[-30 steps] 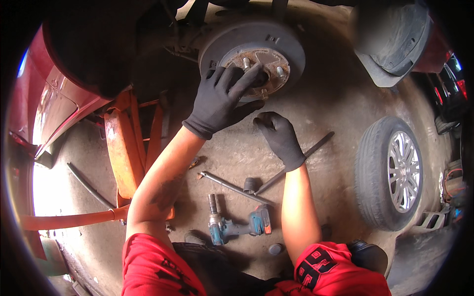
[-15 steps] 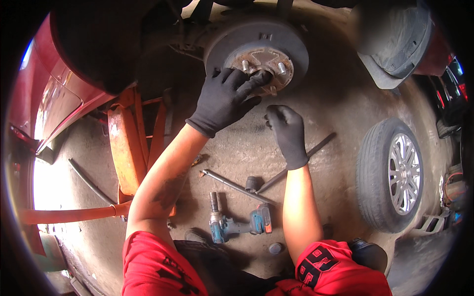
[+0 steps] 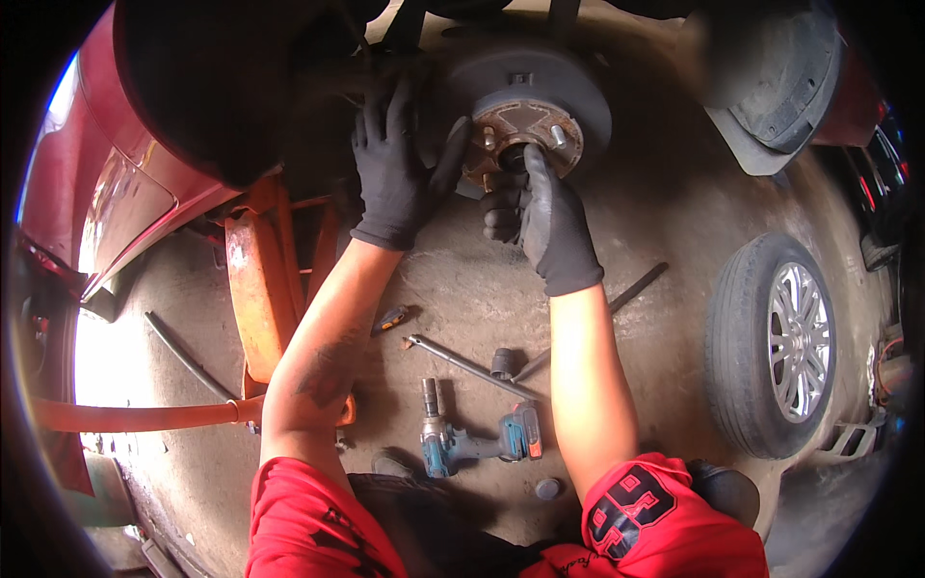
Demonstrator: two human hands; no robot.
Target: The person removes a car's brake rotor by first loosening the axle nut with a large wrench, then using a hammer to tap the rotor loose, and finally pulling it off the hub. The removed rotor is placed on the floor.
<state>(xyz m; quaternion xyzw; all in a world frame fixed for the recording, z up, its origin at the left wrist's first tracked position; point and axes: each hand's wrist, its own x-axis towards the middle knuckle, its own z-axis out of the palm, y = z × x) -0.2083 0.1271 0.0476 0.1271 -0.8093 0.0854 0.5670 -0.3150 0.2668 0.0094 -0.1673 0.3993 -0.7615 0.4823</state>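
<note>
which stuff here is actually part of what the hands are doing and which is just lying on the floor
In use:
left hand on brake drum
right hand at wheel hub

Lying about:
impact wrench
long wrench
socket
removed wheel
orange jack

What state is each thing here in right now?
Brake drum: wheel off, studs bare.
Left hand: gloved, gripping the drum's left edge.
Right hand: gloved, at the hub centre.
Wheel: removed, lying on the ground.
Impact wrench: lying on the ground, unheld.
</note>
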